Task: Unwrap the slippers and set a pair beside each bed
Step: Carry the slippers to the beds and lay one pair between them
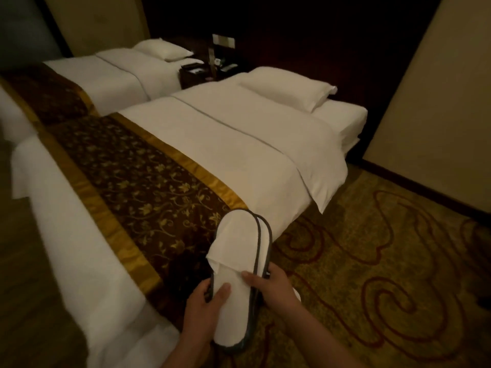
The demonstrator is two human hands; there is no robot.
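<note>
A dim room has a patterned gold carpet and two white beds, near bed and far bed, each crossed by a brown-gold runner. A dark nightstand stands between their heads. White slippers, stacked together, hang over the near bed's edge. The left hand and right hand grip their heel end.
</note>
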